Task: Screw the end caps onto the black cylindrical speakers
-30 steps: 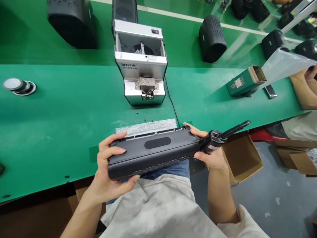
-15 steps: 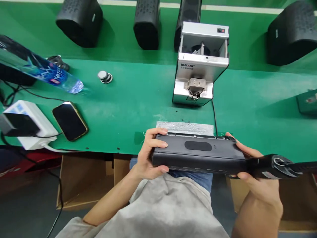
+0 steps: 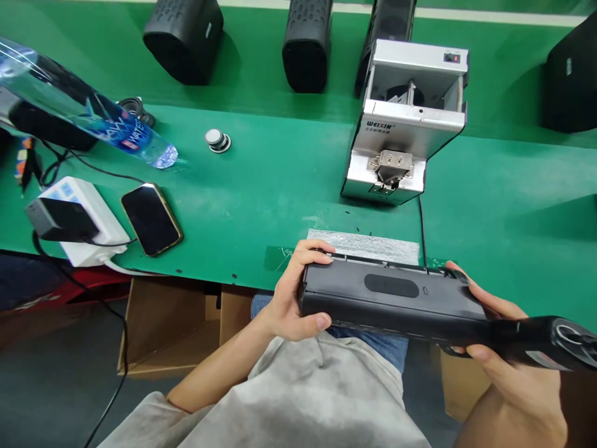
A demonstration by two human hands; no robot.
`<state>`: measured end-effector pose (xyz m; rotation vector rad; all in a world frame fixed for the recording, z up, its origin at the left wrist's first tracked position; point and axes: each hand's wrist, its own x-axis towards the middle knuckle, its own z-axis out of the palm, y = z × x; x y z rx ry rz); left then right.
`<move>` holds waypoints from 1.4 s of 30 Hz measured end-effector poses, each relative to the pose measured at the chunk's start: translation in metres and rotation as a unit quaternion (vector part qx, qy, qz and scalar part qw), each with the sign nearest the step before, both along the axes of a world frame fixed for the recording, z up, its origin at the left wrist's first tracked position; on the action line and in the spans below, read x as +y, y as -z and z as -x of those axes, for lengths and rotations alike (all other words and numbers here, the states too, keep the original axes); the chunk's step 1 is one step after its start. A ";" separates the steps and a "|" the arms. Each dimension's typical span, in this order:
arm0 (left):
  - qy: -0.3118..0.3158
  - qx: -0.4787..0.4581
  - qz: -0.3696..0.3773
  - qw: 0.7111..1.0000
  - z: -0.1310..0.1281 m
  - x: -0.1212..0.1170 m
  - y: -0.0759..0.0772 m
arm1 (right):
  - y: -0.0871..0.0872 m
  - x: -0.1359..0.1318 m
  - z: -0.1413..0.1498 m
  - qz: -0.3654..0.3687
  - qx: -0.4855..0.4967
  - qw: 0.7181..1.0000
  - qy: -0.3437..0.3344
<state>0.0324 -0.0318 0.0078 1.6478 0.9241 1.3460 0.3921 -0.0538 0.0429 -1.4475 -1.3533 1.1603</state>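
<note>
We had the black housing [image 3: 396, 305] at the lower center-right of the frame, level from end to end apart from a slight downward slant to the right, over the near edge of the table [image 3: 261, 199]. Our left hand [image 3: 296, 305] grasped its left end, fingers over the top and thumb on the near side. Our right hand [image 3: 527, 382] was closed about the right end, fingers at the far corner and thumb below, with a black cylindrical tool [image 3: 559, 345] lying in the same hand; its tip was hidden from us.

For steady handling, we judged that both ends called for even support, since a long body like this could twist if one side sagged. The shared right hand looked the weaker hold: the tool could have slipped or scuffed the casing, so its weight was best borne in the palm. Firm but light pressure near the open far edge seemed wise, away from the oval panel [image 3: 392, 286].

The pale strip [image 3: 364, 246] lay just beyond the housing, and the small dark bits [image 3: 358, 229] between it and the silver machine [image 3: 405, 124] in the upper right were worth avoiding, as they might have marked the surface.
</note>
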 end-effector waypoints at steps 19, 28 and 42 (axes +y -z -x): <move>0.081 0.272 0.150 0.947 0.043 -0.001 -0.034 | 0.004 -0.004 0.001 -0.042 0.058 0.994 -0.087; 0.077 0.303 -0.025 0.950 0.047 0.029 -0.045 | -0.002 -0.031 0.013 0.110 0.011 0.993 0.048; 0.059 0.285 -0.174 0.941 0.056 0.028 0.009 | -0.080 -0.033 -0.016 -0.184 0.065 0.974 0.113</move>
